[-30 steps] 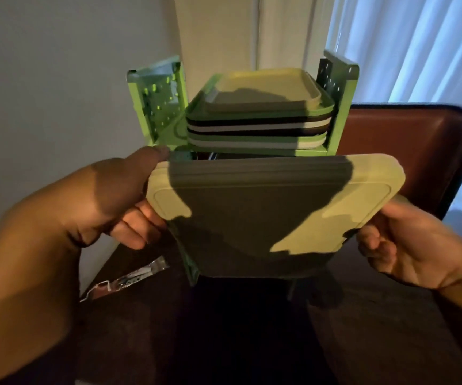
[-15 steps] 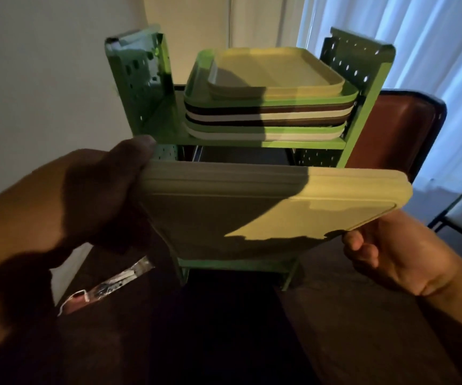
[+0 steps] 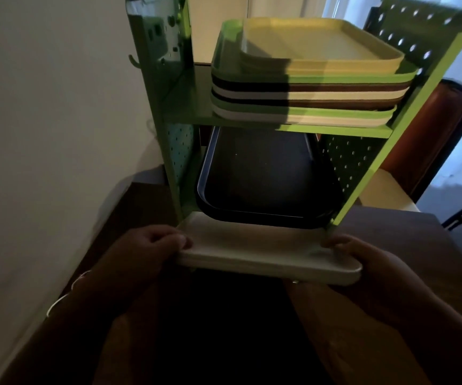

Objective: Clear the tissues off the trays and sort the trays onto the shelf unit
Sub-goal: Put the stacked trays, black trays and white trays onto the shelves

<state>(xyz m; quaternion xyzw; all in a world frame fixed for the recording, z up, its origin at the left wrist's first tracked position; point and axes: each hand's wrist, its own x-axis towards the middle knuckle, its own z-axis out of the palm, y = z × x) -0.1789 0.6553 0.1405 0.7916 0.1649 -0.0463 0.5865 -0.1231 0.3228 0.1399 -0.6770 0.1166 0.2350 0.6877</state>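
Gripping the pale tray (image 3: 252,254) by its near corners, the left hand (image 3: 152,245) curls its fingers over the left end and the right hand (image 3: 363,257) clamps the right end, so both hands are closed on this one tray and hold it roughly level at the mouth of the bottom tier of the green shelf unit (image 3: 363,168). The tray's far edge sits at the shelf's front opening, between the two perforated side panels, while its near edge juts out over the dark wooden table (image 3: 404,232). No tissue shows on it, so the clearing step for this tray looks done; what seems left is to slide it fully home. Just beyond and above it, inside the lower compartment, a dark blue tray (image 3: 266,176) already lies, tilted down towards the front; the pale tray appears to be going in beneath it, though I cannot tell whether the two touch. Higher and further back, the upper shelf carries a stack of trays (image 3: 307,87) in green, brown, white and cream, with a yellow tray (image 3: 321,45) nested on top. That stack suggests most of the sorting is finished. No loose trays or tissues show on the table, much of which is in deep shadow, so I judge this to be a late placement.
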